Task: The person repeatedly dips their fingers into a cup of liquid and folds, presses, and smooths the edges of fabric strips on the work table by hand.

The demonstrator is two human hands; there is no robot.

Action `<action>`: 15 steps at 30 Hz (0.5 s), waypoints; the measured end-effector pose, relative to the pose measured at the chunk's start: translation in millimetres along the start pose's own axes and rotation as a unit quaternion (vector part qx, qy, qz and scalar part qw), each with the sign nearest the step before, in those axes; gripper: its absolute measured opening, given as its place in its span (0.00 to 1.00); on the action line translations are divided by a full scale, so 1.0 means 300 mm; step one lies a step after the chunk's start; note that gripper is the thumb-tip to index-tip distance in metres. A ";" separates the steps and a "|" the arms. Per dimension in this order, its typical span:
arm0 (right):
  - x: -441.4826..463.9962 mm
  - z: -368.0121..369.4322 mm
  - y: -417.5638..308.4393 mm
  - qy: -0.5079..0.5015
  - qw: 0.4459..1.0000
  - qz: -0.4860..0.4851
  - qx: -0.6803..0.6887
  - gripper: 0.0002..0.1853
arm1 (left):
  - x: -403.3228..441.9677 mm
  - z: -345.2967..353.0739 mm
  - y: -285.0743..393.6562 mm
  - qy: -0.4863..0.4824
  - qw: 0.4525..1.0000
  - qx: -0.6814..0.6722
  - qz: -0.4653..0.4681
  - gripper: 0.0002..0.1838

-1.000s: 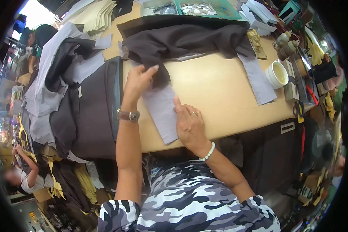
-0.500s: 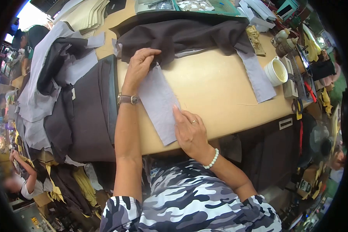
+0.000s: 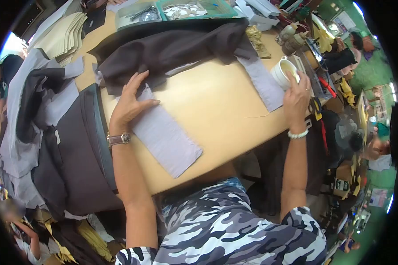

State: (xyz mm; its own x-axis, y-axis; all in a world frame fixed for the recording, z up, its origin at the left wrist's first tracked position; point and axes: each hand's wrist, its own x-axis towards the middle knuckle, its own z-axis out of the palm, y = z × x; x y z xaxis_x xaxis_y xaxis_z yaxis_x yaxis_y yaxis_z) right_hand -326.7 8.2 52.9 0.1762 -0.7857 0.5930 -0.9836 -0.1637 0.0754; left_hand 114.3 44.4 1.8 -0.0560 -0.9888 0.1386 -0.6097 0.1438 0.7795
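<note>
My left hand (image 3: 130, 104), with a watch at the wrist, rests with fingers spread on the top of a light grey strip (image 3: 166, 141) and the edge of the dark cloth (image 3: 163, 51). The strip lies flat, slanting toward the table's front edge. A second grey strip (image 3: 262, 84) extends from the cloth's right end. My right hand (image 3: 295, 95), with a bead bracelet, is at the white cup (image 3: 281, 73); its fingertips reach over the rim into the cup, and what they hold, if anything, is hidden.
Dark and grey fabric (image 3: 79, 150) is piled at the left. Teal trays (image 3: 197, 9) with small pieces stand at the back. Bottles (image 3: 294, 42), scissors (image 3: 316, 108) and a red-handled tool (image 3: 327, 87) are at the right. Another person (image 3: 26, 238) is at the lower left.
My right hand has left the near grey strip and moved right to the cup. My left hand's fingers have spread. The view has turned, shifting the table leftward.
</note>
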 end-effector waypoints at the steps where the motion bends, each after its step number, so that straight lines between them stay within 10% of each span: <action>1: 0.017 0.025 0.082 -0.029 0.999 0.011 -0.023 0.25 | 0.002 -0.004 -0.006 -0.007 1.000 -0.009 0.001 0.42; 12: 0.095 0.073 0.240 -0.201 0.973 0.005 -0.114 0.23 | 0.020 0.011 -0.070 0.011 0.993 -0.116 -0.002 0.24; 15: 0.103 0.028 0.236 -0.066 0.996 0.029 -0.061 0.22 | 0.018 0.007 -0.051 0.017 0.991 -0.133 -0.011 0.23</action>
State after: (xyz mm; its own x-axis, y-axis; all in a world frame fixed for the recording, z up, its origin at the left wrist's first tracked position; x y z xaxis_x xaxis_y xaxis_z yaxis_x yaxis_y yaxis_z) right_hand -390.4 -32.6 69.7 0.1153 -0.8641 0.4900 -0.9880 -0.0488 0.1463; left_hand 121.8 36.7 -10.6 -0.0149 -0.9904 0.1373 -0.3804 0.1326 0.9152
